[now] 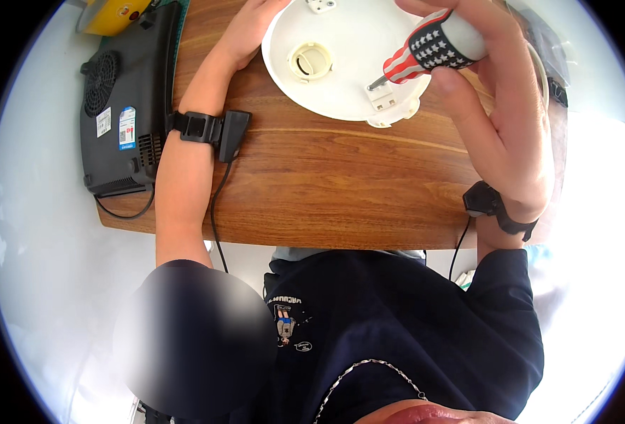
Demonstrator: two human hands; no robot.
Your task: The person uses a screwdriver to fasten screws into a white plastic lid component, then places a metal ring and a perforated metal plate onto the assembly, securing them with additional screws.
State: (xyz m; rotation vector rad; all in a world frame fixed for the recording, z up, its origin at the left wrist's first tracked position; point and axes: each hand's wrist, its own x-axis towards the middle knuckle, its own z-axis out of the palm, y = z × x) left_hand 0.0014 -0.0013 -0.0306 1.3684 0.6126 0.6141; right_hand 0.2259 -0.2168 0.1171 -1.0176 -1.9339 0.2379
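Observation:
A round white plastic cover (pixel 348 85) lies on the table at the top of the view, its far part cut off by the frame. It has a raised round collar (pixel 310 62) and a small white block with slots (pixel 381 98) near its front edge. My right hand (pixel 507 99) is closed round the fat handle of a screwdriver (pixel 425 49), patterned with stars and red and white stripes. The screwdriver slants down to the left, its metal tip at the slotted block. My left hand (pixel 252 32) grips the cover's left rim; the frame cuts off most of its fingers.
At the left lies a black appliance (pixel 125 120) with a fan grille and cord. Behind it stands a yellow container (pixel 114 15). The wooden table (pixel 341 191) ends just before my body. Black wrist straps (pixel 210 128) on both arms trail cables over the table's front edge.

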